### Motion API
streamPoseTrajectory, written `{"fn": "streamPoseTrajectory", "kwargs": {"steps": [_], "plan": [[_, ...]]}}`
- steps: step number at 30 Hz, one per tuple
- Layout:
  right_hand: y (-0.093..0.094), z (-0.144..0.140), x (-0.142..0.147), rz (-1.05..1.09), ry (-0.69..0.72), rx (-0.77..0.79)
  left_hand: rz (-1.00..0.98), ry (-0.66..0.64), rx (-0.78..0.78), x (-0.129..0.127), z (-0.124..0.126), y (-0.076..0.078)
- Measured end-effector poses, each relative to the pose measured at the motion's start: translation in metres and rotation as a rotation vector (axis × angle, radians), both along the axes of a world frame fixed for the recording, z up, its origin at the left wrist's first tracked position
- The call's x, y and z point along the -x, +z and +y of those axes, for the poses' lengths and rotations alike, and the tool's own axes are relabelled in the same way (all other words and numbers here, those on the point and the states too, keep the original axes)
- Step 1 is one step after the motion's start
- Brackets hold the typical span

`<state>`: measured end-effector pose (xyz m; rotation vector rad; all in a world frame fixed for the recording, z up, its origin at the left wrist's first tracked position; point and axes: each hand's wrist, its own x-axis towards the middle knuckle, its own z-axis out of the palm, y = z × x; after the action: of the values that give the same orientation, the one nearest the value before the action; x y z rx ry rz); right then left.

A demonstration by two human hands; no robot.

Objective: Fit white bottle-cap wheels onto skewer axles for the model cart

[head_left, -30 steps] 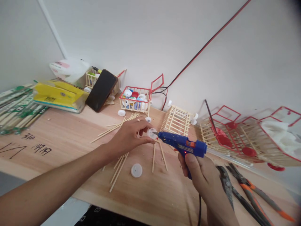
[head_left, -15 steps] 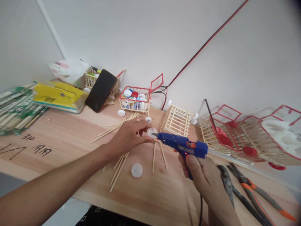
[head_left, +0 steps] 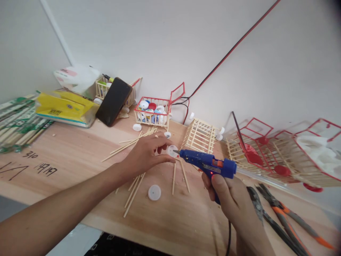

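My left hand (head_left: 147,153) pinches a white bottle cap (head_left: 172,150) just above the wooden table (head_left: 71,156). My right hand (head_left: 231,202) grips a blue glue gun (head_left: 210,165), its nozzle touching the cap's inside. A glue stick juts out of the gun's back end toward the right. Loose bamboo sticks (head_left: 134,188) lie under and around my left hand. Another white cap (head_left: 154,192) lies flat on the table in front of them.
A small stick cage (head_left: 201,137) stands behind the gun. A red-rimmed basket of caps (head_left: 152,113) sits at the back, a black phone (head_left: 114,101) leaning left of it. Red-trimmed stick carts (head_left: 282,156) fill the right. Pliers (head_left: 282,220) lie near right. A yellow pack (head_left: 64,107) lies left.
Almost nothing: the glue gun nozzle shifted slightly against the cap, and the view drifted a little. Both hands keep their holds.
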<state>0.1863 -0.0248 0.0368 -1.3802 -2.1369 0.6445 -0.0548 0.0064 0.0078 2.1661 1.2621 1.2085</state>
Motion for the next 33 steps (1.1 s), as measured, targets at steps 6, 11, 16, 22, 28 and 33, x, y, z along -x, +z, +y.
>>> {"fn": "streamPoseTrajectory", "kwargs": {"steps": [6,11,16,22,28,33], "plan": [[-0.0001,0.0001,-0.0001,-0.003,-0.006,-0.017,0.015,0.005,0.002,-0.0016,0.0018,-0.0022],[0.0010,0.0004,0.0015,-0.007,0.016,-0.008,0.015,-0.008,0.003,-0.0021,0.0020,-0.0033],[0.0001,0.0009,0.0007,0.003,0.008,0.002,0.010,-0.024,-0.006,-0.0013,0.0008,-0.0038],[0.0002,-0.0003,0.0005,0.039,0.020,0.023,0.022,-0.017,0.006,-0.0016,0.0003,-0.0020],[-0.0007,0.0000,-0.0012,0.021,0.013,0.023,0.025,-0.010,0.009,-0.0019,-0.0005,-0.0007],[0.0011,0.0002,0.0006,-0.001,0.002,0.008,0.031,-0.014,-0.004,-0.0016,0.0007,-0.0031]]}}
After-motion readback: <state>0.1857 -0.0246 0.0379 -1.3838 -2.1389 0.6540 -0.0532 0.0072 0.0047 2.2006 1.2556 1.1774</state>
